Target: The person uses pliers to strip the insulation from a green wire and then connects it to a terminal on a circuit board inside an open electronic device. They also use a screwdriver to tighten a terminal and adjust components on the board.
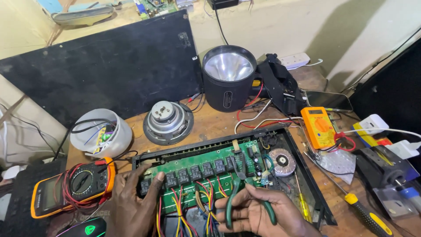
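Observation:
A green circuit board (206, 173) with a row of black relays and red and yellow wires lies inside an open black metal chassis (307, 175). My left hand (133, 204) rests on the board's left end, thumb against a relay. My right hand (258, 213) grips green-handled pliers (239, 186), whose jaws point up at the middle of the board. A round copper transformer (282, 160) sits at the chassis's right end.
An orange-cased multimeter with red leads (72, 186) lies left of the chassis, a yellow multimeter (319, 126) to the right. Behind are a loose speaker (168, 122), a big black torch (229, 77), a white bowl (101, 134). A yellow-handled screwdriver (364, 215) lies right.

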